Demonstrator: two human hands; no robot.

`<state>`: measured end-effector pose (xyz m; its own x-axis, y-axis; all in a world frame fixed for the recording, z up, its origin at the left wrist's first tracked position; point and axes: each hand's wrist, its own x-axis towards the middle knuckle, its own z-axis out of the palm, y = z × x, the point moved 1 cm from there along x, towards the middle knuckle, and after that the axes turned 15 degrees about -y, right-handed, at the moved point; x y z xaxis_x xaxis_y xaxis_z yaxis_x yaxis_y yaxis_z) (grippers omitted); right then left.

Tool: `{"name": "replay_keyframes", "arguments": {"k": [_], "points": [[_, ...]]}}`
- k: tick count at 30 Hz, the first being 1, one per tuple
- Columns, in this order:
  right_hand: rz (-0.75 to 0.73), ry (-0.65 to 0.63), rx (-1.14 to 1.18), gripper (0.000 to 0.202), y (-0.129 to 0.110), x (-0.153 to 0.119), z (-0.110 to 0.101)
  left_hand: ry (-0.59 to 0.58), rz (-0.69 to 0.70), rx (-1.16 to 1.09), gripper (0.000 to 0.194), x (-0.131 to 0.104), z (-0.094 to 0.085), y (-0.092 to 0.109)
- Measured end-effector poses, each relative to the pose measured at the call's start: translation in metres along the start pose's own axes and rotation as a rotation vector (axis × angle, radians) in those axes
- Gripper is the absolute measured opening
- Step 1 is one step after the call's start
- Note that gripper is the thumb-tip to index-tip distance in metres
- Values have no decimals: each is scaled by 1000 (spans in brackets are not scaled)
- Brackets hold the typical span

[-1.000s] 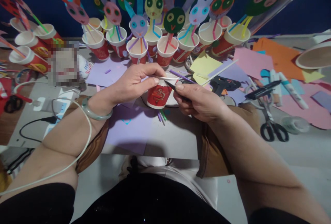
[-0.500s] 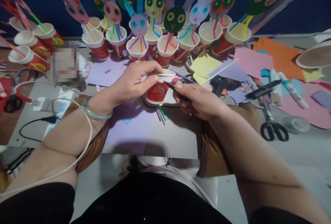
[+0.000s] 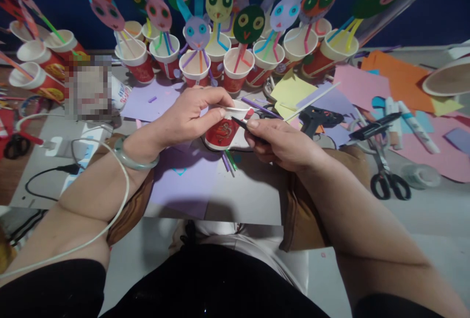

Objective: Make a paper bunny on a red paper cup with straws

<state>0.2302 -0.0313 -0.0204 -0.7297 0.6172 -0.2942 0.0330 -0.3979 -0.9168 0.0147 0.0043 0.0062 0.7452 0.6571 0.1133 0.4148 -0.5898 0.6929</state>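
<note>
A red paper cup with a gold design and a white rim is in front of me, tilted slightly. My left hand pinches its rim, fingers over the top and thumb on the near side. In my right hand is a slim black pointed tool, its tip against the cup's wall just below the rim. I cannot tell whether it is a pen or a blade. Purple and green straws lie below the cup on the table.
Behind my hands stand several cups bearing paper animal heads on straws. To the right lie a black glue gun, black-handled scissors, a tape roll, white markers and coloured paper. A pale cable crosses my left forearm.
The cup has tipped a little, its base shifting left and its rim looking narrower. Both hands keep nearly the same place, and the black tool's tip stays at the cup.
</note>
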Motion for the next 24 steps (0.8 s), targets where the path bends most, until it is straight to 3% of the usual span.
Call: {"name": "replay_keyframes", "arguments": {"k": [15,24], "points": [[-4,-6,80,51,0,0,1,2,-16,-33,21,-1,0,0],[-41,4,-4,55,0,1,-1,-18,4,-48,20,-1,2,0]]}}
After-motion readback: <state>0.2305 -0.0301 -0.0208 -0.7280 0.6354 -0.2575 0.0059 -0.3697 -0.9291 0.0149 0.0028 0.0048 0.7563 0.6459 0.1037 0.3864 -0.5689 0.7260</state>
